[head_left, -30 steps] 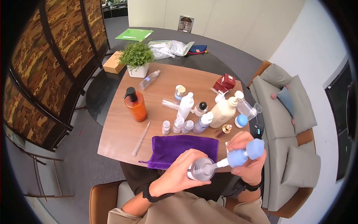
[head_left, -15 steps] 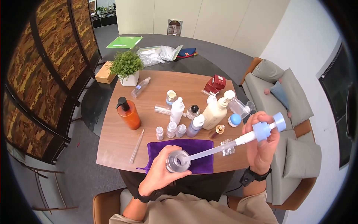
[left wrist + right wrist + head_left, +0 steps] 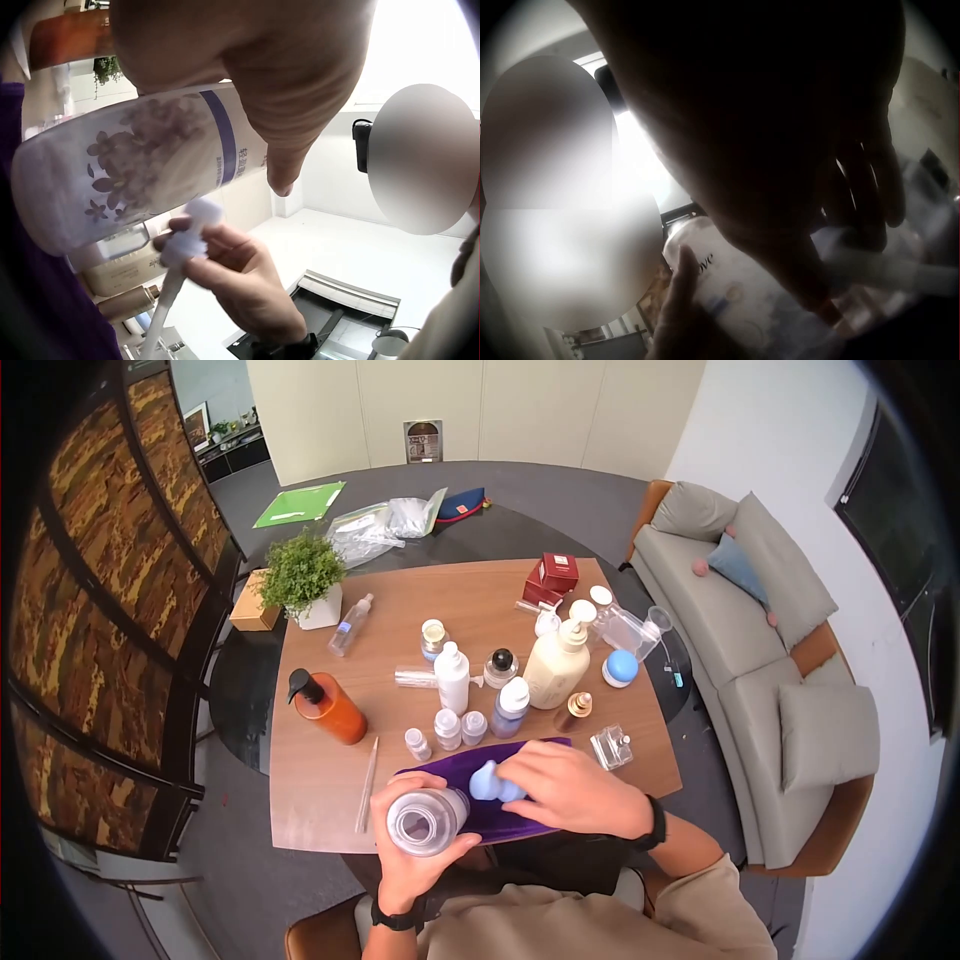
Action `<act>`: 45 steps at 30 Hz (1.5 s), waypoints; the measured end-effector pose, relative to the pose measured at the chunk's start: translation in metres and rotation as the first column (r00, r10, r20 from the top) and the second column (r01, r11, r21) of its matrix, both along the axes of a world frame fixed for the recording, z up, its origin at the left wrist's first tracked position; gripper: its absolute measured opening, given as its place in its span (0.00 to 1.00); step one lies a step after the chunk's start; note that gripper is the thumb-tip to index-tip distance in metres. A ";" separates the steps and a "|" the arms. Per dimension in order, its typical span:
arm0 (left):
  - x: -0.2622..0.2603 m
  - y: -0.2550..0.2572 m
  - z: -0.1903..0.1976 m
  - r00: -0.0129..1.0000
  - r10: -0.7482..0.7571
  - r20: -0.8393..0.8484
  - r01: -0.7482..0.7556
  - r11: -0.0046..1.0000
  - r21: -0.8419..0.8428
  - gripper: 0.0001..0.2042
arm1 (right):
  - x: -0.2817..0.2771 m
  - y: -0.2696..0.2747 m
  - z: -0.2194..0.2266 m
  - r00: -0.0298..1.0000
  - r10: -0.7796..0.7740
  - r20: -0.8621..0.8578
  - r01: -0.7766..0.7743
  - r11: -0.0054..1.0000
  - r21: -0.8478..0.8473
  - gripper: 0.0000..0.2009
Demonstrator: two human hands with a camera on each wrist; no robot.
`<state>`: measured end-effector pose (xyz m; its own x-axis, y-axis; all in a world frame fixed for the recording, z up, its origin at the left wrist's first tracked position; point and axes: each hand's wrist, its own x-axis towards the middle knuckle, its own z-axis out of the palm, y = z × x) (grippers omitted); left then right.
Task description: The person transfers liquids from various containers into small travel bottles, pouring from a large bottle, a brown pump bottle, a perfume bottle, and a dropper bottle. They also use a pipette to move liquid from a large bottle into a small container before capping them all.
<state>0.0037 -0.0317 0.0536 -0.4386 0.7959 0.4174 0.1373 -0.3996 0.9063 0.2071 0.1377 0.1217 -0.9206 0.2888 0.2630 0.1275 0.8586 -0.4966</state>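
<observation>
In the head view the left hand [image 3: 408, 865] grips a clear bottle [image 3: 425, 822] with its open mouth facing up. Purple flowers and a purple band show on that bottle [image 3: 150, 157] in the left wrist view. Just right of it, over a purple cloth [image 3: 490, 815], the right hand [image 3: 575, 785] pinches a light blue pump head [image 3: 490, 783]. The pump's pale tube [image 3: 161, 315] points away from the bottle in the left wrist view. The right wrist view is dark, with the right hand [image 3: 780, 150] over the pump and the bottle beside it.
Behind the cloth stand small bottles [image 3: 447, 728], a white bottle [image 3: 452, 678], a cream pump bottle [image 3: 556, 665] and a blue-capped jar [image 3: 620, 668]. An orange pump bottle [image 3: 330, 708] and a thin clear stick [image 3: 367, 785] are at the left, a glass bottle [image 3: 611, 747] at the right.
The pump's tube has come out of the bottle mouth. The right hand has brought the pump from the right down over the cloth, and the left hand with the bottle has shifted left.
</observation>
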 end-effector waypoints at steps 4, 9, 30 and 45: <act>-0.010 -0.007 -0.007 0.996 0.067 -0.056 -0.071 0.995 -0.075 0.47 | -0.023 -0.003 -0.044 0.996 0.000 0.088 -0.010 0.994 0.111 0.20; -0.013 -0.004 -0.025 0.996 0.080 -0.035 -0.085 0.981 -0.174 0.47 | -0.033 0.001 -0.063 0.956 0.008 0.292 -0.057 0.985 0.162 0.22; -0.054 -0.023 -0.028 0.962 0.133 0.237 -0.138 0.990 0.005 0.30 | -0.121 0.014 -0.014 0.983 0.061 0.171 -0.114 0.941 0.319 0.10; -0.068 -0.007 0.031 0.994 0.074 0.075 -0.069 0.995 -0.070 0.20 | -0.119 0.003 0.084 0.961 0.102 -0.258 -0.160 0.963 -0.215 0.12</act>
<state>-0.0644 -0.0391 0.0845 -0.5242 0.7866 0.3263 0.0916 -0.3288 0.9399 0.0885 0.1406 0.2058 -0.8711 0.2491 0.4233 -0.1277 0.7173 -0.6850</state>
